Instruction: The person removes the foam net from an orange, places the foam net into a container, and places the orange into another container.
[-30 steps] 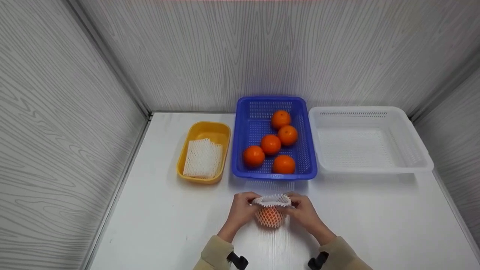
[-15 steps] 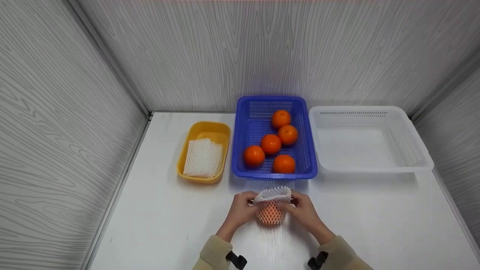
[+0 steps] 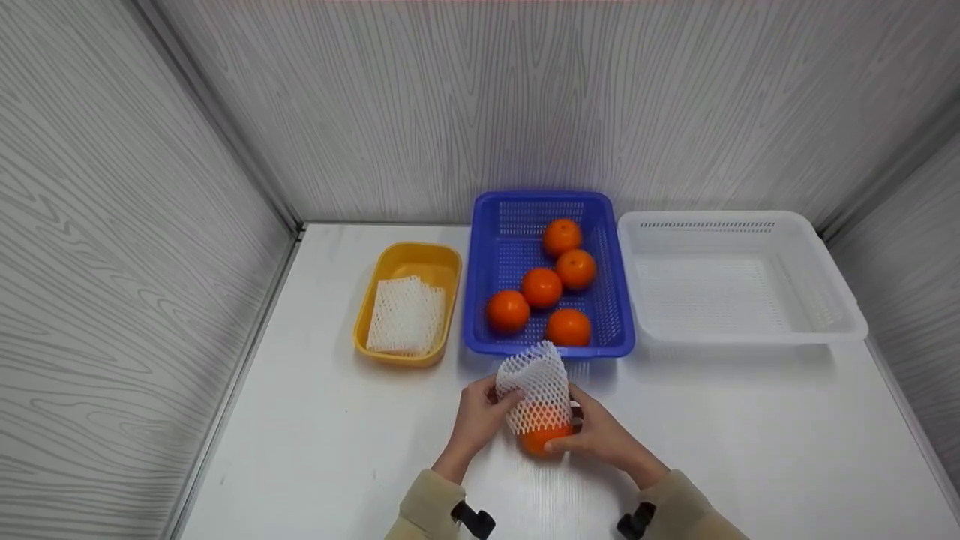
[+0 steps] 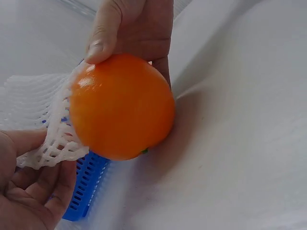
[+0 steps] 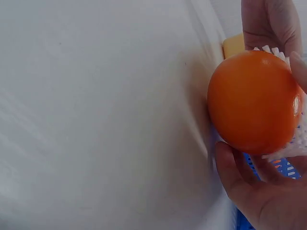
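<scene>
In the head view, an orange [image 3: 540, 444] is held between both hands in front of the blue basket. A white foam net sleeve [image 3: 536, 379] covers its far part and stretches beyond it toward the basket. The near part of the fruit is bare. My left hand [image 3: 480, 416] pinches the sleeve on its left side, as the left wrist view also shows at the sleeve's edge [image 4: 55, 143]. My right hand [image 3: 604, 435] grips the orange from the right, its thumb on the bare skin. The orange's bare round side [image 5: 254, 103] fills much of the right wrist view.
A blue basket [image 3: 551, 351] with several oranges stands behind the hands. To its left is a yellow tray [image 3: 409, 259] holding flat white foam nets [image 3: 405, 315]. A white basket [image 3: 705, 337] sits at the right. A wood-grain wall [image 3: 525, 97] rises behind.
The net has slid away from the near side of the orange and now stretches toward the blue basket. My right hand has moved from the net's rim down onto the orange.
</scene>
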`<control>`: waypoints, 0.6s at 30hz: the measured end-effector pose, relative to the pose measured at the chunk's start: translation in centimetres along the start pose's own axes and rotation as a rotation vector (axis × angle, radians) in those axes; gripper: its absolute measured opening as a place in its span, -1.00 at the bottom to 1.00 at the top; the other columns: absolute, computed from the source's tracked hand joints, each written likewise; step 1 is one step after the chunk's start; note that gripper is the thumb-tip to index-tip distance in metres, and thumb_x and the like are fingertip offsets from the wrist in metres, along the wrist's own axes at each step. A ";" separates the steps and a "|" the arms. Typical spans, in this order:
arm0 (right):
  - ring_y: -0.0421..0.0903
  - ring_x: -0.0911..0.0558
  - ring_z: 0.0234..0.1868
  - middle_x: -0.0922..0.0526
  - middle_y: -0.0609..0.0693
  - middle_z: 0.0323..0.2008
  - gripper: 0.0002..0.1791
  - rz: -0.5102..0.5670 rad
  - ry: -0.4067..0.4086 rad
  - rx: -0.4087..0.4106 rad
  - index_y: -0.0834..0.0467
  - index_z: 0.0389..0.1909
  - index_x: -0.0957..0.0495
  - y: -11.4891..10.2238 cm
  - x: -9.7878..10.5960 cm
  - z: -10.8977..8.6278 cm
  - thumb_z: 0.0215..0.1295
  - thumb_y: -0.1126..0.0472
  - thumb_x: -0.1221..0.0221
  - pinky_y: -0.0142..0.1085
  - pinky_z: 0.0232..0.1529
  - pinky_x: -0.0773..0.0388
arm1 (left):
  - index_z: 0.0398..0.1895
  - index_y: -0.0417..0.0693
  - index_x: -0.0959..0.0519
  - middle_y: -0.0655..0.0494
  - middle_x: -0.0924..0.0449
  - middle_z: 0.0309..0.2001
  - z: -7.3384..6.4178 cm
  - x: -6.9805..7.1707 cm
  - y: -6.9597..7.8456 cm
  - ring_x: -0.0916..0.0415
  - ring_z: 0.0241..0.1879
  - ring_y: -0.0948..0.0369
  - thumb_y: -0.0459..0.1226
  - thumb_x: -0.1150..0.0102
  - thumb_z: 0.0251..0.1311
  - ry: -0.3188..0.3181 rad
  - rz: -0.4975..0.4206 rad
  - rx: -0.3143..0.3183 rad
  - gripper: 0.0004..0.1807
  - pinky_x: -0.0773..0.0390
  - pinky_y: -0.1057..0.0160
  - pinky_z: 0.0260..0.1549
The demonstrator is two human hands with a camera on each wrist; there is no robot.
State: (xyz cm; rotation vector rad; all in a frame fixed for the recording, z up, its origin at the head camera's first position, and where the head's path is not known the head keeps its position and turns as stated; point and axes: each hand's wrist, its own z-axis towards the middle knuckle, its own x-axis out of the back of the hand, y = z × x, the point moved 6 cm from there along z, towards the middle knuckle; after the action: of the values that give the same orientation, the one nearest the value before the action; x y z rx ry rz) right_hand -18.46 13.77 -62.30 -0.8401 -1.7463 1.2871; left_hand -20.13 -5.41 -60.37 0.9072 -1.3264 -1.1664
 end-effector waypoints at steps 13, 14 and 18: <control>0.09 -0.46 0.13 -0.44 0.11 0.18 -0.12 -0.043 -0.054 -0.001 0.22 0.33 -0.31 0.4 -0.1 -0.2 0.00 0.14 -0.50 0.02 0.19 -0.42 | -0.03 -0.18 -0.62 0.10 -0.64 -0.24 0.0 1.6 1.9 -0.47 -0.35 0.23 -0.21 -0.30 0.26 0.034 -0.051 0.023 -0.71 -0.53 0.36 -0.36; 0.08 -0.46 0.14 -0.44 0.10 0.18 -0.15 -0.052 -0.056 0.003 0.20 0.32 -0.33 0.3 -0.1 -0.2 0.00 0.13 -0.50 0.02 0.19 -0.42 | -0.02 -0.18 -0.62 0.09 -0.64 -0.24 0.0 1.9 2.1 -0.47 -0.35 0.22 -0.22 -0.30 0.26 0.041 -0.048 0.017 -0.71 -0.52 0.36 -0.38; 0.06 -0.46 0.12 -0.46 0.05 0.18 -0.25 -0.088 -0.059 0.038 0.12 0.24 -0.41 0.2 -0.1 -0.2 0.01 0.12 -0.50 0.01 0.16 -0.43 | -0.01 -0.19 -0.61 0.09 -0.63 -0.25 0.2 3.5 3.2 -0.46 -0.35 0.22 -0.23 -0.31 0.25 0.093 -0.009 -0.022 -0.70 -0.50 0.36 -0.38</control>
State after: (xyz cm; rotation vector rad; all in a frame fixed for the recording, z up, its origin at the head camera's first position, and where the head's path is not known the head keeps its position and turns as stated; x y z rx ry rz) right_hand -18.18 13.80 -62.46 -0.7028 -1.7796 1.2946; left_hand -20.40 -8.07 -56.43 0.9410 -1.2336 -1.1306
